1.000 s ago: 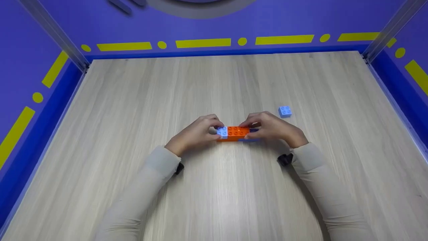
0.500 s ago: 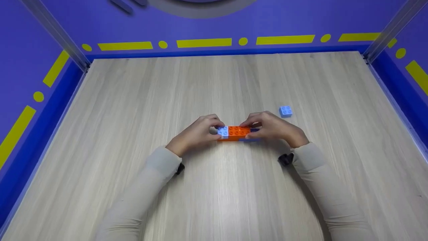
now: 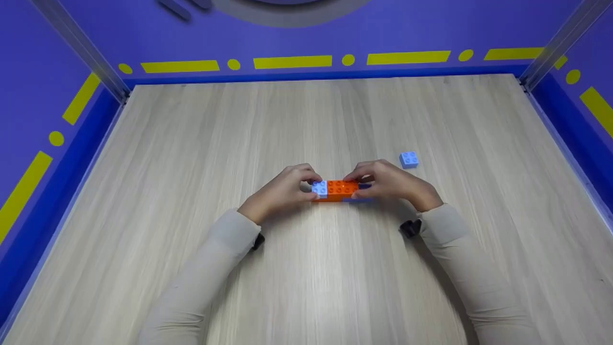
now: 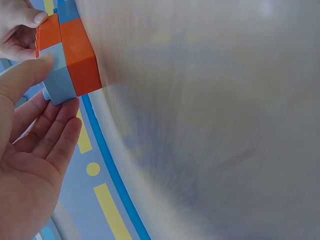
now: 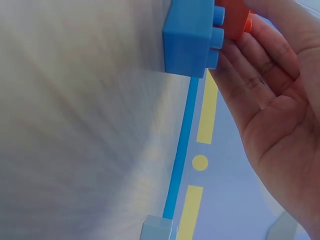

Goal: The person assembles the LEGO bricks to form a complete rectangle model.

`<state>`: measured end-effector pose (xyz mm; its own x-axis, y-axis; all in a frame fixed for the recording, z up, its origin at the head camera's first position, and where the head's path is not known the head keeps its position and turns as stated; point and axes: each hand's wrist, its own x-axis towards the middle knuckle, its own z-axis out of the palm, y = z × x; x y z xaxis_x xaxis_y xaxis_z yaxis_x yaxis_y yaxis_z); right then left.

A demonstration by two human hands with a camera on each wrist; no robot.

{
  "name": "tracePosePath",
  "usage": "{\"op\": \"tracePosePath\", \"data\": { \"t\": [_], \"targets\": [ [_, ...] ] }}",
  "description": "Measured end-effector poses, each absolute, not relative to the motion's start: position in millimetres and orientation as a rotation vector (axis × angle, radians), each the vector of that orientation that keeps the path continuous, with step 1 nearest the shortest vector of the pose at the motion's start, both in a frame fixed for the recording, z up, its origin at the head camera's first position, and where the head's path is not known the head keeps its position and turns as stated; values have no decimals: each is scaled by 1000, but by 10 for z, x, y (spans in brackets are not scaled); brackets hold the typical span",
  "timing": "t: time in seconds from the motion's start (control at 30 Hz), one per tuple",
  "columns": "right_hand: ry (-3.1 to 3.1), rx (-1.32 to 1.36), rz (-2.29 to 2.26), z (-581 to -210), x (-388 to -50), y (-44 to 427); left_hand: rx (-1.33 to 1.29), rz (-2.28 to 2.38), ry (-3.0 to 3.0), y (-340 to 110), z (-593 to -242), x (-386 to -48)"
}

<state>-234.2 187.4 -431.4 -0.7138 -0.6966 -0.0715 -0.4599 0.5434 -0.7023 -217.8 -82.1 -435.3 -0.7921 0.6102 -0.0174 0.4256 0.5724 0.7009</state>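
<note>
A two-layer block assembly lies on the table before the person. On its upper layer, a light blue brick (image 3: 319, 189) sits left of an orange brick (image 3: 338, 190). Below them, another orange brick (image 4: 83, 65) is at the left and a darker blue brick (image 5: 189, 37) at the right, its studs partly exposed. The left hand (image 3: 282, 191) pinches the light blue brick between thumb and fingers. With thumb and fingers, the right hand (image 3: 390, 184) pinches the upper orange brick at its right end, partly covering the darker blue brick.
Behind the right hand, a separate light blue brick (image 3: 409, 159) lies on the wooden table (image 3: 306, 287). Blue-purple panels (image 3: 306, 40) with yellow marks stand along the back and both sides. A dark device is strapped at each wrist.
</note>
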Motion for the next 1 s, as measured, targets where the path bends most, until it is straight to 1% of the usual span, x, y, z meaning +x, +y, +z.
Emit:
{"op": "tracePosePath", "data": {
  "t": [0.7,1.0],
  "targets": [
    [2497,-1078,-874,-4288,-2301,1877,829,1030,2543,-818,-4344,-2172],
    [2509,-1125,-863,-4291,-2300,1887,867,1042,2543,-832,-4345,-2178]
  ]
}}
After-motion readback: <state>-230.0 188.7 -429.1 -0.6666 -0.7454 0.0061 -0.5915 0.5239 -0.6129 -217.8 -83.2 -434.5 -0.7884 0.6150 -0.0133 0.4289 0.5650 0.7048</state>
